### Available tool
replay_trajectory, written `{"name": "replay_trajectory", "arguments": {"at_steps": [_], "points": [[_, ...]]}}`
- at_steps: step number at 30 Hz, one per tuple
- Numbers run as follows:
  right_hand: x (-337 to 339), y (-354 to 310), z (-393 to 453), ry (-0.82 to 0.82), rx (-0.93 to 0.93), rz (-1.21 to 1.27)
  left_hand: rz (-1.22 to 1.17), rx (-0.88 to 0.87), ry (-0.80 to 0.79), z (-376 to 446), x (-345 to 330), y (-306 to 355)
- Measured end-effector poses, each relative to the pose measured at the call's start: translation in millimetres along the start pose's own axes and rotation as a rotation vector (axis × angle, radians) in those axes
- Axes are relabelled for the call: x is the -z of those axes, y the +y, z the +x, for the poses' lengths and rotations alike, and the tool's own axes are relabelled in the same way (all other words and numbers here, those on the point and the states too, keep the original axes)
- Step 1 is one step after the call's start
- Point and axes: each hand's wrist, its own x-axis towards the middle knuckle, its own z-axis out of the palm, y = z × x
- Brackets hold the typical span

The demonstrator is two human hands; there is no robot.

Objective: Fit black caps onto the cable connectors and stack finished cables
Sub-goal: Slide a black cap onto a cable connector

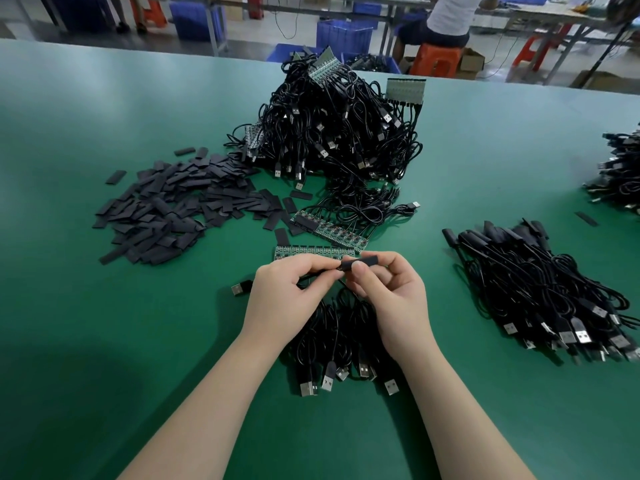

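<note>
My right hand (391,299) pinches a black cap (365,262) between thumb and fingers. My left hand (294,292) pinches the thin black cable (317,274) whose end goes into that cap. Both hands hover just above the green table, in front of a strip of small green boards (313,251). Under my wrists lies a bundle of black USB cables (341,355). A heap of loose black caps (173,206) spreads to the left. At the right lies a stack of capped cables (540,289).
A tall tangled pile of cables with board strips (339,123) stands at the back centre. A second board strip (329,230) lies behind my hands. Another cable pile (620,171) sits at the far right edge. A seated person (446,22) and blue crates are beyond the table.
</note>
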Motion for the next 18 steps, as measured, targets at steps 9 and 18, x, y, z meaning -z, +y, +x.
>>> {"name": "replay_trajectory", "arguments": {"at_steps": [9,18], "points": [[0.0,-0.2,-1.6,-0.006,0.062,-0.043,-0.079,0.023,-0.016,0.5,-0.4,2.9],[-5.4,2.0,-6.3,0.008,0.208,-0.38,-0.08,0.072,0.003,-4.3,-4.4,1.3]]}}
